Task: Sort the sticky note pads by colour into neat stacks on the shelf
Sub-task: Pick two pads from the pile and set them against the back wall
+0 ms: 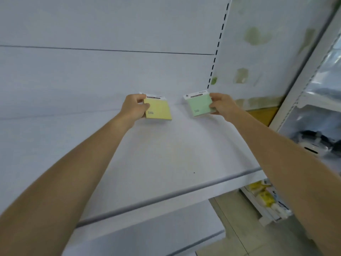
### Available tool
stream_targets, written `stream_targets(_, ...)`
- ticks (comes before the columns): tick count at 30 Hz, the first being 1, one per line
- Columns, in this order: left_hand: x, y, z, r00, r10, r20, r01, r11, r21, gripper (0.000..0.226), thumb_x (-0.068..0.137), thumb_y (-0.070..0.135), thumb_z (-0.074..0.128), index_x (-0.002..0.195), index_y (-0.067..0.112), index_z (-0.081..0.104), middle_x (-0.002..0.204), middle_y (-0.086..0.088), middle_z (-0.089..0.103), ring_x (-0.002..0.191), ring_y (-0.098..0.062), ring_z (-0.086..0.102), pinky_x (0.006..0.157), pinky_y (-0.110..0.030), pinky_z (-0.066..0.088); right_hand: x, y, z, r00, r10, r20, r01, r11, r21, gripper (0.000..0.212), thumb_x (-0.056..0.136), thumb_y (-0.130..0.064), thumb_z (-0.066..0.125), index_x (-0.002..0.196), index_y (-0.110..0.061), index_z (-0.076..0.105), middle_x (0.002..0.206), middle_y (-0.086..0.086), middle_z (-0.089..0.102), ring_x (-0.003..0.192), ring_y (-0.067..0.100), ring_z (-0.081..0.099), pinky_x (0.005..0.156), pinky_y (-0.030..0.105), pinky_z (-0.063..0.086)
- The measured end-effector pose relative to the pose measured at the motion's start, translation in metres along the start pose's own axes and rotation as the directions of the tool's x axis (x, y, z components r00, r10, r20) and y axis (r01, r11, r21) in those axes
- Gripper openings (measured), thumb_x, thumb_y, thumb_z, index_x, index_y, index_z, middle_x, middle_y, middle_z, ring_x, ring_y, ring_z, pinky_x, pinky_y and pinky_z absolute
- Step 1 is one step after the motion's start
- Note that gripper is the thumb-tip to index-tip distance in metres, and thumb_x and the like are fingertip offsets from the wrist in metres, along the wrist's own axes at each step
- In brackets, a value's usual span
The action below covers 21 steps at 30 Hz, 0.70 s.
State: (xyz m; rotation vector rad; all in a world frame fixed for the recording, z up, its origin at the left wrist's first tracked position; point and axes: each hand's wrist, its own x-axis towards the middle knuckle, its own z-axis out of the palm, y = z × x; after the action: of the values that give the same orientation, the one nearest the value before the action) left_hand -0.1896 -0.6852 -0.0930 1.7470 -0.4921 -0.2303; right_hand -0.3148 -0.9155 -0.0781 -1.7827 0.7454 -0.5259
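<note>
My left hand (134,107) grips a yellow sticky note pad (159,109) by its left edge, at the back of the white shelf (166,154). A short way to the right, my right hand (222,105) grips a green sticky note pad (199,105) by its right edge. Both pads carry a white header card on their far side and are tilted, low over the shelf near the back wall. Whether they touch the shelf I cannot tell.
The shelf's grey front edge (184,191) runs across below my arms, with a lower shelf (147,237) under it. A slotted upright (219,39) and a stained side panel (258,52) close the right side. A neighbouring rack (265,198) at the lower right holds small packets.
</note>
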Motion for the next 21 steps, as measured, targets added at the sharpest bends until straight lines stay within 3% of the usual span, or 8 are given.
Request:
stream_targets(4, 0.005, -0.002, 0.026, 0.997, -0.028, -0.073, 0.035, 0.995, 0.097, 0.041, 0.087, 0.001, 0.053, 0.128, 0.003, 0.05, 0.133, -0.016, 0.05, 0.117, -0.03, 0.055, 0.095, -0.045, 0.05, 0.017, 0.017, -0.004, 0.998, -0.061, -0.008, 0.06, 0.989, -0.132, 0.047, 0.088, 0.007, 0.039, 0.132, -0.009, 0.046, 0.133, 0.017, 0.049, 0.103, 0.026, 0.052, 0.095, 0.035, 0.045)
stream_targets(7, 0.005, -0.004, 0.039, 0.991, 0.04, -0.127, 0.0, 0.953, 0.302, 0.029, 0.088, 0.006, 0.052, 0.117, 0.001, 0.058, 0.128, -0.016, 0.057, 0.122, -0.028, 0.052, 0.102, -0.033, 0.042, 0.019, 0.033, -0.006, 0.982, -0.183, -0.036, 0.161, 0.93, -0.329, 0.04, 0.09, -0.002, 0.038, 0.126, -0.009, 0.052, 0.133, 0.015, 0.052, 0.104, 0.027, 0.055, 0.081, 0.029, 0.044)
stream_targets(9, -0.001, -0.005, 0.046, 0.988, 0.107, -0.111, -0.047, 0.894, 0.446, 0.028, 0.092, 0.007, 0.047, 0.115, -0.001, 0.061, 0.128, -0.019, 0.058, 0.124, -0.03, 0.048, 0.098, -0.026, 0.032, 0.02, 0.042, -0.004, 0.973, -0.229, -0.024, 0.2, 0.893, -0.404, 0.035, 0.091, -0.005, 0.038, 0.122, -0.006, 0.056, 0.13, 0.019, 0.054, 0.099, 0.027, 0.056, 0.076, 0.029, 0.046)
stream_targets(12, -0.008, -0.008, 0.054, 0.996, 0.087, -0.015, -0.066, 0.84, 0.538, 0.038, 0.095, 0.024, 0.047, 0.125, 0.003, 0.055, 0.148, -0.02, 0.03, 0.14, -0.023, 0.027, 0.106, -0.022, 0.021, 0.02, 0.043, -0.001, 0.962, -0.274, 0.016, 0.234, 0.789, -0.568, 0.033, 0.093, -0.009, 0.035, 0.112, -0.001, 0.061, 0.123, 0.023, 0.058, 0.112, 0.035, 0.052, 0.096, 0.038, 0.043)
stream_targets(14, -0.011, -0.012, 0.055, 0.999, 0.031, 0.036, -0.046, 0.821, 0.569, 0.055, 0.087, 0.038, 0.057, 0.132, 0.007, 0.048, 0.153, -0.011, 0.017, 0.141, -0.016, 0.026, 0.109, -0.021, 0.022, 0.018, 0.043, 0.001, 0.957, -0.286, 0.05, 0.24, 0.685, -0.688, 0.039, 0.094, -0.028, 0.038, 0.11, -0.003, 0.062, 0.121, 0.021, 0.057, 0.116, 0.034, 0.046, 0.099, 0.038, 0.035)
stream_targets(16, -0.013, -0.015, 0.056, 0.997, 0.04, 0.071, -0.075, 0.789, 0.609, 0.063, 0.081, 0.042, 0.065, 0.131, 0.009, 0.047, 0.15, -0.008, 0.022, 0.135, -0.017, 0.036, 0.106, -0.021, 0.027, 0.014, 0.043, 0.001, 0.97, -0.222, 0.098, 0.222, 0.652, -0.725, 0.057, 0.088, -0.052, 0.042, 0.119, -0.007, 0.058, 0.13, 0.019, 0.047, 0.125, 0.033, 0.035, 0.106, 0.039, 0.028)
stream_targets(21, -0.017, -0.012, 0.056, 0.995, 0.045, 0.093, -0.099, 0.658, 0.747, 0.06, 0.088, 0.047, 0.053, 0.134, 0.009, 0.045, 0.15, -0.011, 0.032, 0.139, -0.023, 0.031, 0.112, -0.031, 0.026, 0.013, 0.043, -0.001, 0.968, -0.198, 0.157, 0.247, 0.618, -0.746, 0.063, 0.086, -0.054, 0.043, 0.13, -0.009, 0.046, 0.135, 0.017, 0.041, 0.128, 0.035, 0.033, 0.107, 0.043, 0.028)
